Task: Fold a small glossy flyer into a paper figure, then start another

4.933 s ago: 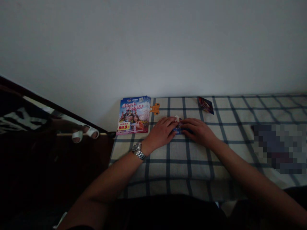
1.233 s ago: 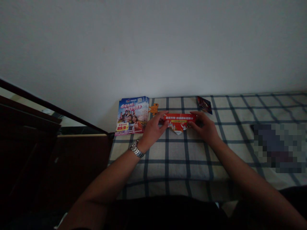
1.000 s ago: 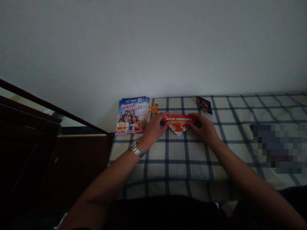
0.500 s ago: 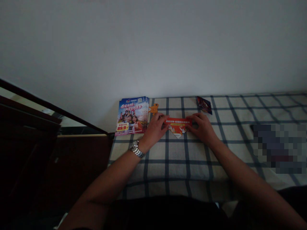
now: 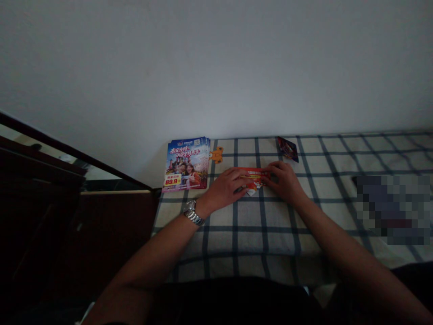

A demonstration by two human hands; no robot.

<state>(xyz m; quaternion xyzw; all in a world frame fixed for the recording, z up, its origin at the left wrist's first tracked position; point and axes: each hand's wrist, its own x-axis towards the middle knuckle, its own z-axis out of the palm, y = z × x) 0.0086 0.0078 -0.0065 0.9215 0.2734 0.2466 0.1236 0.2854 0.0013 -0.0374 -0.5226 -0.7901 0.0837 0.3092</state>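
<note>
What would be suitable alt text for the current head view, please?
A person's left hand and right hand touch a folded red paper on a checked cloth. A flyer stack lies to the left, a small dark piece beyond the right hand.

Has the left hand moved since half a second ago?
Yes: the left hand shifted rightward, away from the unmoved flyer stack, and now covers the red folded paper's left part.

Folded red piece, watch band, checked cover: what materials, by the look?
Folded red piece: likely printed paper, maybe coated; thin, with a folded point. Finish unclear in this dim light.
Watch band: probably metal, shiny; silvery links catch highlights.
Checked cover: apparently fabric, matte; soft wrinkles, no glare.
</note>
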